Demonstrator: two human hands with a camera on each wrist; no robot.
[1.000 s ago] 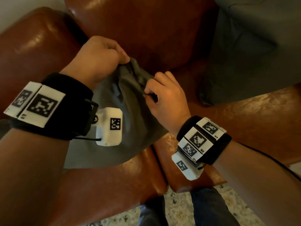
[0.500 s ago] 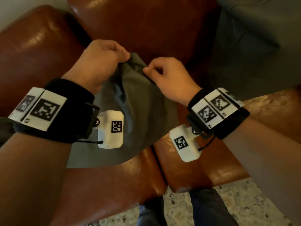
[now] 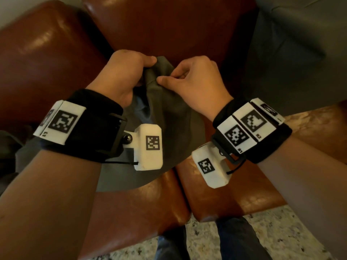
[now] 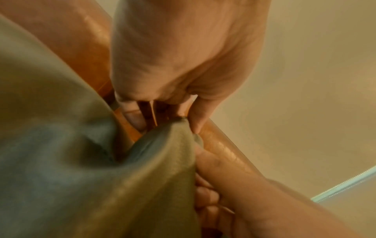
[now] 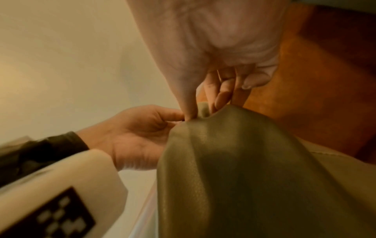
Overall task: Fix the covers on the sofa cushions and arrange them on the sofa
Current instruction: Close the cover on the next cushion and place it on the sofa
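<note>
An olive-grey cushion cover (image 3: 169,109) is held up over the brown leather sofa (image 3: 169,30), bunched to a peak at its top corner. My left hand (image 3: 127,70) grips that corner from the left, fingers curled round the cloth. My right hand (image 3: 191,76) pinches the cloth just beside it between thumb and fingertips. In the left wrist view the cover (image 4: 101,177) rises to the pinching right hand (image 4: 187,122). In the right wrist view the cover (image 5: 223,161) hangs from both hands, the left hand (image 5: 142,133) at its left.
A grey cushion (image 3: 291,44) leans on the sofa at the right. The left armrest (image 3: 41,62) bulges beside my left hand. Two seat cushions (image 3: 234,194) meet under the cover. Speckled floor (image 3: 281,237) and my legs (image 3: 240,241) lie below.
My right hand has slid up the cover from its middle to the top corner, beside my left hand. Both hands have risen a little with the cloth.
</note>
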